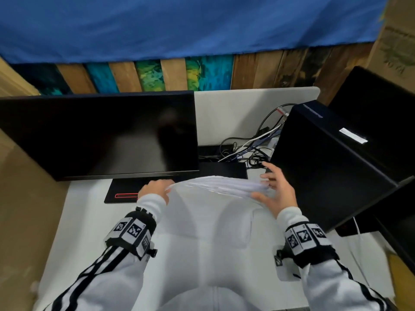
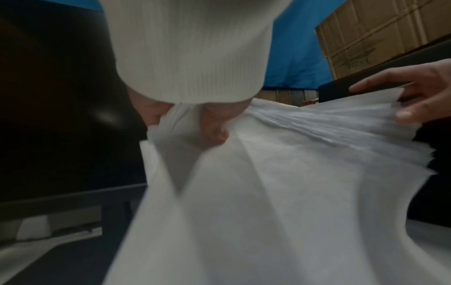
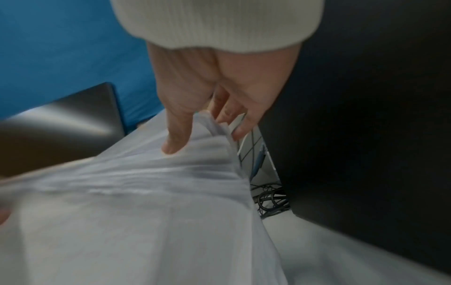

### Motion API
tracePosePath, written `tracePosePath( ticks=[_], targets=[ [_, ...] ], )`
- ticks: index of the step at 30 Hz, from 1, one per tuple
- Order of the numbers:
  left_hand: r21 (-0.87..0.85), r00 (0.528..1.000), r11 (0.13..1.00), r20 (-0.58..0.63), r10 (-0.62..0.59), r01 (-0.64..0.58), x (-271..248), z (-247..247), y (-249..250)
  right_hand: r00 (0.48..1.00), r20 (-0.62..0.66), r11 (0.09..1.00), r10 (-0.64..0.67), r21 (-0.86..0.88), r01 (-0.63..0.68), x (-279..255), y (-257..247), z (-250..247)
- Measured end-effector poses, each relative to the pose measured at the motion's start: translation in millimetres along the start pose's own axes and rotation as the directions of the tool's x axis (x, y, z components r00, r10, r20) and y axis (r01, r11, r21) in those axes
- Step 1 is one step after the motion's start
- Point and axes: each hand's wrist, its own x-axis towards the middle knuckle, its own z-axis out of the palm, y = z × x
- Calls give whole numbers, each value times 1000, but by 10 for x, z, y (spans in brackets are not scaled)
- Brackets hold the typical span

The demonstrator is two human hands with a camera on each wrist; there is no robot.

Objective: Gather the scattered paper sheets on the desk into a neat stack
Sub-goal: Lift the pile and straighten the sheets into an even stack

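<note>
White paper is pinched at one end by the left hand (image 1: pixel 155 190), whose fingers (image 2: pixel 214 129) are curled round a bunched fold of the paper sheets (image 1: pixel 215 185). At the other end the right hand (image 1: pixel 277 189) is spread, the thumb (image 3: pixel 175 138) laid on top and the other fingers behind the fanned edge, nothing being clamped. The sheets are held clear of the worktop (image 1: pixel 202 243), above its middle, between the monitor base (image 1: pixel 125 189) and the black computer tower (image 1: pixel 332 167) at the right edge. The long axis is judged to run left to right, roughly parallel to the front edge, the bundle sagging. The step is best done, it seems, if the fanned right edges are tapped flush by the flat hand while the left pinch is eased, so creasing is avoided.
</note>
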Motion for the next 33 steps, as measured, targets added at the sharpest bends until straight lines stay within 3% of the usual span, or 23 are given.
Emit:
tracePosePath(
  ticks=[2,5,8,11,14,16,19,23,25,28,29,31,33],
  targets=[
    [9,1000,1000,-21,12,-12,-23,15,6,993,111,958,-37,-279,67,-15,-25,78],
    [17,991,997,-110,79,-78,-52,-29,50,967,256,710,14,-683,171,15,-47,146],
    [-1,971,990,-196,139,-142,-46,-118,96,962,269,558,47,-806,198,93,-211,154],
    [-47,936,971,-282,212,-234,-102,-214,184,957,278,539,84,-820,191,173,-512,142],
    [-127,863,909,-390,321,-396,-220,-312,382,947,286,624,143,-769,138,192,-720,198],
    [-227,831,871,-473,292,-436,-266,-402,461,943,291,697,159,-710,102,150,-767,206],
    [-517,897,787,-431,101,-337,-138,-553,246,946,266,839,184,-544,-10,174,-679,72],
    [-744,962,627,-270,35,-232,-74,-587,-113,959,226,980,171,-139,-142,183,-550,-158],
    [-865,970,446,-239,35,-230,-130,-517,-77,963,215,985,163,24,-172,180,-564,-182],
    [-969,968,65,-234,88,-240,-131,-370,37,982,122,970,143,178,-163,157,-609,-115],
    [-974,968,24,-219,124,-224,-117,-325,75,985,107,965,135,213,-156,146,-615,-89],
    [-976,965,68,-191,179,-206,-122,-252,150,980,126,945,157,267,-186,91,-606,-29],
    [-952,961,200,-191,203,-231,-150,-181,181,964,189,931,187,279,-235,27,-540,33]
  ],
)
